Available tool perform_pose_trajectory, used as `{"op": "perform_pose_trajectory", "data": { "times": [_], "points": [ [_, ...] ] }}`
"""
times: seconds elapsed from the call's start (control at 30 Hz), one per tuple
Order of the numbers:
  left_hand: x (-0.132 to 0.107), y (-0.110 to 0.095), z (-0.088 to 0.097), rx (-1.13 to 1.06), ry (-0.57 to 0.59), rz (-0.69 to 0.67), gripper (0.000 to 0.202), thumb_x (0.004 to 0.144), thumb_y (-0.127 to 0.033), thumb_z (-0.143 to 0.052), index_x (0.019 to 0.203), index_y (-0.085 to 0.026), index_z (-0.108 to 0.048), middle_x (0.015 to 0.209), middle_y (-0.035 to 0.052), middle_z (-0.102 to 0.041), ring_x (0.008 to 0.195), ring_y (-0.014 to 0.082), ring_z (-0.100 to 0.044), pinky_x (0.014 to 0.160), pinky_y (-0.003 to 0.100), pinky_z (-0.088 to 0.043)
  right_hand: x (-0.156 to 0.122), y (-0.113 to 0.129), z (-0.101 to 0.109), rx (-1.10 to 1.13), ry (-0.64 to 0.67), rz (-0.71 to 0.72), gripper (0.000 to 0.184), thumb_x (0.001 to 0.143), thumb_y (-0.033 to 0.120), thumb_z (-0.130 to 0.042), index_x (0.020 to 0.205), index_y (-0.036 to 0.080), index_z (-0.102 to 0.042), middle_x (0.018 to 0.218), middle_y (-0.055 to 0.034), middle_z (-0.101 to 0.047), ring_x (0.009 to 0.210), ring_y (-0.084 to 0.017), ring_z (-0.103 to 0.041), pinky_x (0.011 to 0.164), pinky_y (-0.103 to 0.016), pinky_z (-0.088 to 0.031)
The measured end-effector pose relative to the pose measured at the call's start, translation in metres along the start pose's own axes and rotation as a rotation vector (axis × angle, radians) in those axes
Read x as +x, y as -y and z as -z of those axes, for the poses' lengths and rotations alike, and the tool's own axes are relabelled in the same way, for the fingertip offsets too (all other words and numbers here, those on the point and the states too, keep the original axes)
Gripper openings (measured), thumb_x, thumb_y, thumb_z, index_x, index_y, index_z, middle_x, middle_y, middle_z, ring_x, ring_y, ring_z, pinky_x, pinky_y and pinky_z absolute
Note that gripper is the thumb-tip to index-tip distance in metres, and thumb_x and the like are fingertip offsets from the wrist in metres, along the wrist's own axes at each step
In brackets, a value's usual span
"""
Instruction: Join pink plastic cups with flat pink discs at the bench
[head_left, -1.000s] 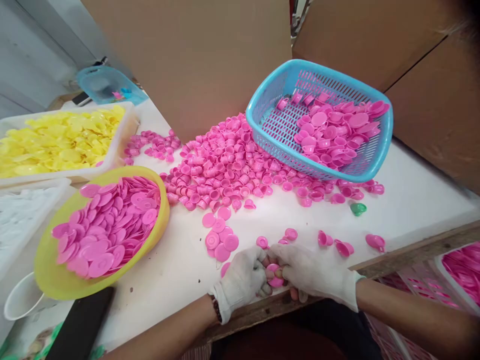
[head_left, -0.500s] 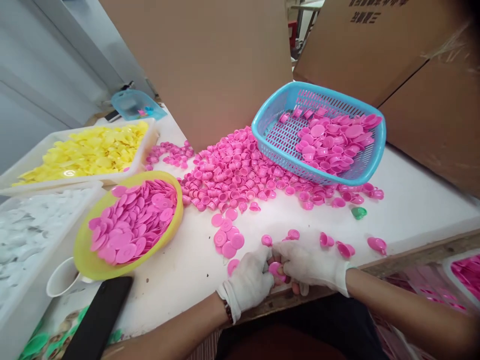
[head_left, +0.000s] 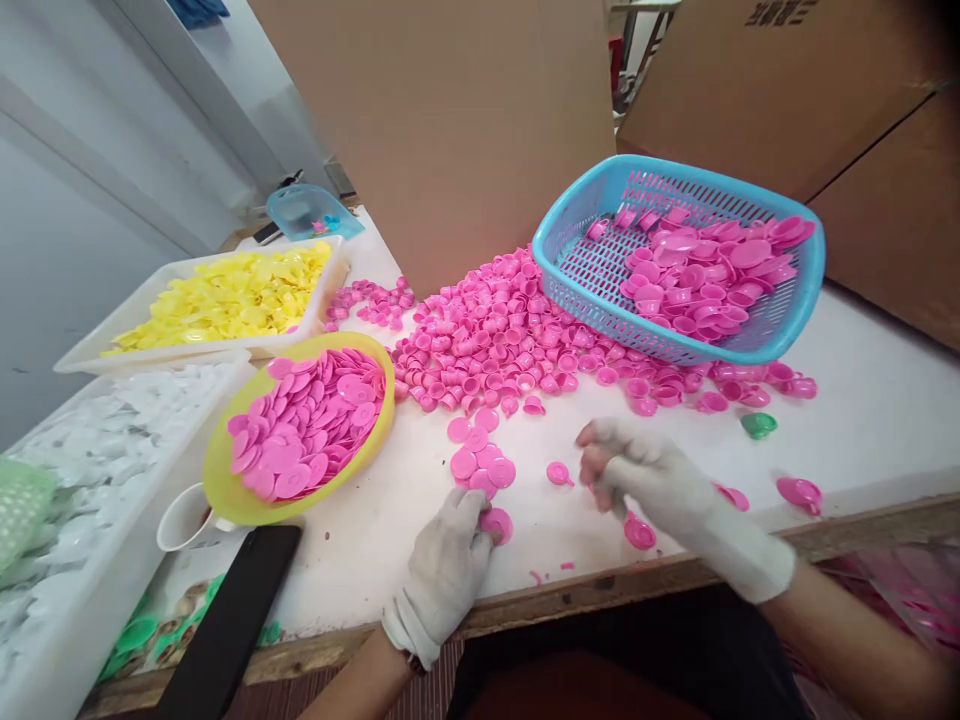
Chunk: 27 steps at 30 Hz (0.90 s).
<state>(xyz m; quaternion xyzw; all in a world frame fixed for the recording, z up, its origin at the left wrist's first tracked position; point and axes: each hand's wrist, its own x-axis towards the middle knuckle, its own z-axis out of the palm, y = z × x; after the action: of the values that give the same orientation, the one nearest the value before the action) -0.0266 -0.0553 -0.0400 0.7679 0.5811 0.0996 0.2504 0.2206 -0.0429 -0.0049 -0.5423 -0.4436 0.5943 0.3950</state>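
Note:
My left hand (head_left: 444, 565), in a white glove, rests near the table's front edge with its fingertips closed on a pink disc (head_left: 498, 523) that lies on the table. My right hand (head_left: 660, 480), also gloved, hovers to the right with its fingers curled inward; whether anything is inside them is hidden. A pink cup-and-disc piece (head_left: 639, 532) lies on the table just under the right hand. A small cluster of pink discs (head_left: 478, 455) sits just beyond the left hand. A big heap of pink cups (head_left: 495, 340) spreads across the middle of the table.
A blue basket (head_left: 570, 285) with pink pieces tilts at the back right. At the left stand a yellow bowl (head_left: 221, 480) of pink discs, a tray of yellow discs (head_left: 225, 295) and a white tray (head_left: 112, 530). A green cup (head_left: 757, 425) and cardboard boxes (head_left: 450, 120) are also here.
My hands were pressed together on a pink piece at the table edge. They have parted: the right hand rose and moved right, the left hand went to a disc. The view shifted left.

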Motion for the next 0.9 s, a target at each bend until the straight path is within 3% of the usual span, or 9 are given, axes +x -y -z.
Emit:
{"op": "perform_pose_trajectory", "data": {
  "times": [0.1, 0.17, 0.27, 0.33, 0.47, 0.57, 0.7, 0.83, 0.9],
  "points": [
    [-0.002, -0.008, -0.010, -0.090, -0.058, -0.065, 0.010, 0.079, -0.010, -0.048, 0.079, -0.020, -0.050, 0.080, -0.0002, -0.057, 0.070, 0.0135, -0.052, 0.066, 0.026, -0.041, -0.005, -0.026, -0.034, -0.280, 0.183, -0.076, 0.009, 0.081, 0.027, -0.047, 0.081, 0.020, -0.052, 0.065, 0.0040, -0.056, 0.045, -0.006, -0.053, 0.041, -0.017, -0.039],
    [-0.002, -0.015, -0.013, -0.160, -0.080, -0.199, 0.014, 0.080, -0.007, -0.044, 0.074, -0.019, -0.049, 0.073, -0.0006, -0.055, 0.066, 0.0124, -0.050, 0.062, 0.024, -0.041, -0.008, -0.034, -0.047, -0.259, 0.282, -0.194, 0.018, 0.085, 0.035, -0.042, 0.081, 0.020, -0.050, 0.066, 0.0033, -0.058, 0.041, -0.006, -0.051, 0.036, -0.016, -0.036],
    [0.003, -0.026, -0.015, -0.201, -0.073, -0.481, 0.021, 0.084, -0.007, -0.038, 0.073, -0.018, -0.051, 0.076, 0.0023, -0.055, 0.068, 0.0126, -0.050, 0.061, 0.023, -0.042, -0.010, -0.034, -0.047, -0.071, 0.343, -0.346, 0.022, 0.084, 0.041, -0.043, 0.086, 0.020, -0.049, 0.072, 0.0026, -0.059, 0.041, -0.006, -0.053, 0.034, -0.015, -0.037],
    [0.011, -0.034, -0.016, -0.235, -0.050, -0.541, 0.021, 0.086, -0.008, -0.037, 0.079, -0.017, -0.055, 0.084, 0.0049, -0.058, 0.075, 0.0137, -0.053, 0.066, 0.024, -0.045, -0.011, -0.031, -0.037, -0.047, 0.286, -0.321, 0.021, 0.081, 0.040, -0.049, 0.088, 0.020, -0.047, 0.072, 0.0034, -0.058, 0.045, -0.007, -0.055, 0.037, -0.015, -0.040],
    [0.040, -0.047, -0.021, -0.297, 0.013, -0.379, 0.021, 0.087, -0.015, -0.042, 0.103, -0.018, -0.056, 0.093, 0.0053, -0.062, 0.085, 0.0160, -0.057, 0.078, 0.028, -0.046, -0.013, -0.033, -0.011, -0.254, 0.079, -0.270, 0.017, 0.085, 0.038, -0.045, 0.086, 0.021, -0.042, 0.058, 0.0071, -0.052, 0.035, -0.006, -0.047, 0.031, -0.015, -0.030],
    [0.057, -0.051, -0.023, -0.274, 0.157, -0.314, 0.022, 0.087, -0.019, -0.042, 0.103, -0.019, -0.058, 0.086, 0.0033, -0.064, 0.078, 0.0158, -0.059, 0.074, 0.028, -0.046, -0.016, -0.035, -0.004, -0.337, 0.021, -0.237, 0.016, 0.088, 0.037, -0.041, 0.082, 0.022, -0.039, 0.058, 0.0075, -0.050, 0.035, -0.005, -0.046, 0.032, -0.014, -0.029],
    [0.050, -0.045, -0.018, -0.387, 0.291, -0.196, 0.022, 0.086, -0.020, -0.039, 0.091, -0.019, -0.060, 0.072, 0.0006, -0.060, 0.063, 0.0125, -0.056, 0.063, 0.024, -0.045, -0.018, -0.035, -0.013, -0.391, 0.087, -0.216, 0.015, 0.089, 0.034, -0.037, 0.081, 0.022, -0.038, 0.066, 0.0051, -0.053, 0.040, -0.006, -0.051, 0.033, -0.015, -0.033],
    [0.029, -0.036, -0.017, -0.773, 0.533, 0.111, 0.027, 0.090, -0.034, -0.031, 0.096, -0.019, -0.053, 0.064, -0.0028, -0.052, 0.042, 0.0075, -0.047, 0.040, 0.019, -0.039, -0.013, -0.033, -0.027, -0.393, 0.188, -0.258, 0.009, 0.088, 0.027, -0.038, 0.081, 0.022, -0.040, 0.061, 0.0057, -0.053, 0.039, -0.007, -0.051, 0.032, -0.015, -0.033],
    [0.025, -0.034, -0.021, -0.928, 0.565, 0.221, 0.028, 0.089, -0.040, -0.034, 0.097, -0.018, -0.049, 0.065, -0.0029, -0.052, 0.040, 0.0075, -0.049, 0.037, 0.018, -0.039, -0.009, -0.033, -0.031, -0.410, 0.232, -0.265, 0.007, 0.087, 0.024, -0.038, 0.083, 0.022, -0.042, 0.055, 0.0068, -0.050, 0.037, -0.007, -0.049, 0.032, -0.015, -0.034]
  ]
}}
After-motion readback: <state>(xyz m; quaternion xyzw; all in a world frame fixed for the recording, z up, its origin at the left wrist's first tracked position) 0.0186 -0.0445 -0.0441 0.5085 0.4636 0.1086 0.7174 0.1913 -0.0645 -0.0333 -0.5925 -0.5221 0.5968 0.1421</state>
